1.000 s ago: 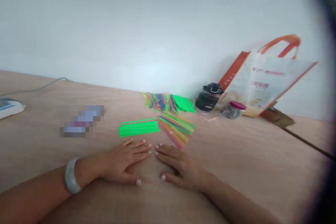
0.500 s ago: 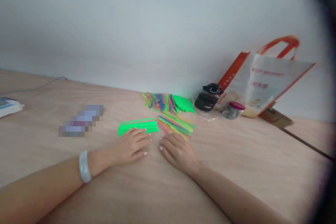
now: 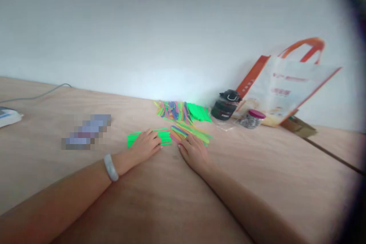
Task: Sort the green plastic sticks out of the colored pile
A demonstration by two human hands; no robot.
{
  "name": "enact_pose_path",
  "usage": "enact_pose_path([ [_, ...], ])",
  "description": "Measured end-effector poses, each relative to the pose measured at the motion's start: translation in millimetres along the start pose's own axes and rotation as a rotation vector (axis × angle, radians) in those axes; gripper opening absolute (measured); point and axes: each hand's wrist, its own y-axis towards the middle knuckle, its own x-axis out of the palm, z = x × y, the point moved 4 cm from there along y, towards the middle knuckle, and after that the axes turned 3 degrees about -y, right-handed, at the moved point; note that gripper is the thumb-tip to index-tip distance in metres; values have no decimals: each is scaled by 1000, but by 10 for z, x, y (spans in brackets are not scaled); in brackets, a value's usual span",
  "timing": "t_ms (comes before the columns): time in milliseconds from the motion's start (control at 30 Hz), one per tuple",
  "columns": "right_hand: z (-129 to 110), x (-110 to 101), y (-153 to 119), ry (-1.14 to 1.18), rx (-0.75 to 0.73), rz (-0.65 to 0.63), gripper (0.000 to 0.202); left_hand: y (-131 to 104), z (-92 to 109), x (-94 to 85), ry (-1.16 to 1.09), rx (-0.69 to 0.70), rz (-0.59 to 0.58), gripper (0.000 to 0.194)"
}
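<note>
My left hand point(image 3: 147, 145), with a pale bracelet on its wrist, lies over a row of bright green sticks point(image 3: 133, 139), its fingers slightly spread. Just right of it, my right hand point(image 3: 194, 150) rests on the near edge of a loose pile of mixed-colour sticks point(image 3: 197, 131); its fingers are curled slightly and a little apart, with nothing seen gripped. Behind both lie more multicoloured sticks point(image 3: 171, 110) and a fanned batch of green sticks point(image 3: 198, 112).
A dark bottle point(image 3: 224, 106), a jar with a pink lid point(image 3: 252, 119) and a white bag with orange handles point(image 3: 286, 87) stand at the back right. A blurred-out flat object point(image 3: 88, 131) and a white device point(image 3: 10, 116) with a cable lie left.
My left hand has moved forward onto the green sticks, which lie more spread. My right hand has shifted slightly forward and right, onto the edge of the mixed pile.
</note>
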Motion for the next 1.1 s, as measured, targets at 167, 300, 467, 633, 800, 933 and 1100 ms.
enact_pose_path([
  [167, 13, 1, -19, 21, 52, -23, 19, -28, 53, -27, -41, -7, 8, 24],
  [300, 18, 22, -29, -39, 89, -39, 19, -17, 73, -6, -54, -42, -13, 20],
  [467, 25, 68, -31, -69, 108, -34, 20, -31, 83, -21, -64, -71, 1, 17],
  [633, 74, 37, -35, 1, 201, -33, 17, -51, 86, -29, -90, -67, 10, 19],
  [800, 78, -24, -15, 604, 431, 113, 17, -61, 94, -26, -140, -47, 68, 26],
  [933, -110, 54, 13, 1115, 566, 21, 23, -78, 144, -30, -215, -48, 88, 36],
  [1100, -239, 151, -3, 1538, 729, -41, 26, -92, 190, -26, -279, -42, 81, 38],
])
